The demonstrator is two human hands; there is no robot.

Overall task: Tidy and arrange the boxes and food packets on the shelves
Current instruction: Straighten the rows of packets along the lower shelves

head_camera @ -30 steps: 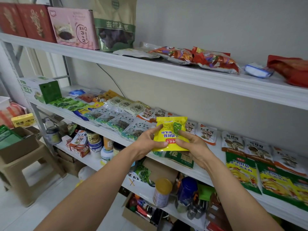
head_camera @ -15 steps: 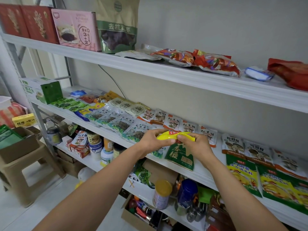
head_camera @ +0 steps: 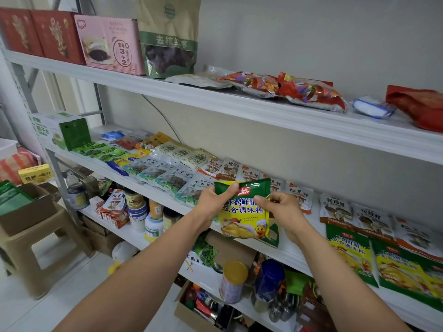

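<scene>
A green and yellow seasoning packet [head_camera: 244, 216] is held over the middle shelf [head_camera: 282, 248], its printed front facing me. My left hand [head_camera: 213, 202] pinches its top left corner. My right hand [head_camera: 282, 209] grips its right edge. Another green packet [head_camera: 273, 237] lies flat under it on the shelf. Two matching green and yellow packets [head_camera: 352, 255] lie to the right. Rows of mushroom packets [head_camera: 335, 209] and fungus packets [head_camera: 167, 178] line the same shelf.
The top shelf [head_camera: 239, 104] carries red boxes [head_camera: 48, 34], a pink box [head_camera: 110, 46], a tall date bag [head_camera: 167, 39] and flat snack bags [head_camera: 309, 92]. Jars and cans [head_camera: 143, 212] fill the lower shelf. A brown stool [head_camera: 36, 248] with a cardboard box stands at the left.
The yellow packet was turned edge-on half a second ago and now shows its other side, with a green top. Both hands have stayed on it in front of the middle shelf.
</scene>
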